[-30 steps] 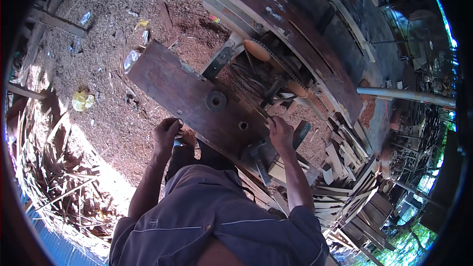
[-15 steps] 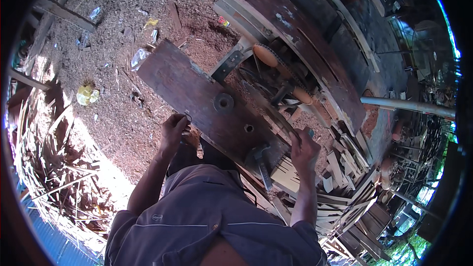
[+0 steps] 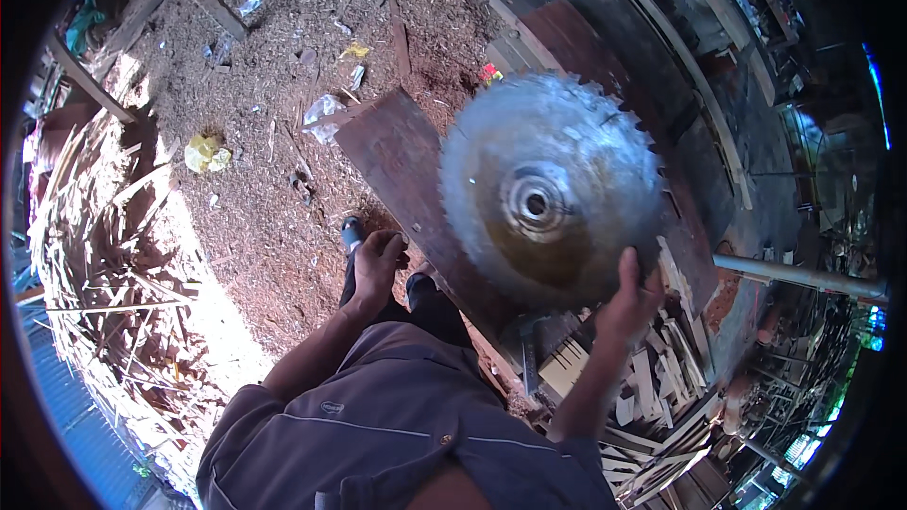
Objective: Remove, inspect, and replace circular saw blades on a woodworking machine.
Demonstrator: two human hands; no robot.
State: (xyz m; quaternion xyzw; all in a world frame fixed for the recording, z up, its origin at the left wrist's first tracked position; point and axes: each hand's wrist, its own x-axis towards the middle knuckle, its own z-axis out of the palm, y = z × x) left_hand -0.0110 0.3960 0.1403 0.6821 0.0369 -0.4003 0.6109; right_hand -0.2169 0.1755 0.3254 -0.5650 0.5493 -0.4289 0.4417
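My right hand (image 3: 631,300) grips the lower right rim of a large, round, toothed circular saw blade (image 3: 491,217). The blade is held over the dark wooden board (image 3: 392,137), face up towards me. A hole with rings around it shows at the blade's centre. My left hand (image 3: 380,266) is at the near left edge of the board, fingers curled together in a pinch; what they hold is too small to make out. The blade hides much of the board and the belt and pulleys beyond it. Part of a hammer (image 3: 529,364) shows below the blade.
A pale slotted panel (image 3: 564,366) lies close to my right forearm, with scrap wood strips (image 3: 652,387) beyond it. A metal pipe (image 3: 794,274) juts in from the right. Wood offcuts (image 3: 113,274) are heaped at left; sawdust and plastic bags (image 3: 323,118) cover the ground.
The saw blade has come into view in my right hand, covering the flange, nut and pulleys seen before. My left hand, which had a small ring at its fingertips, appears farther right as the view shifted.
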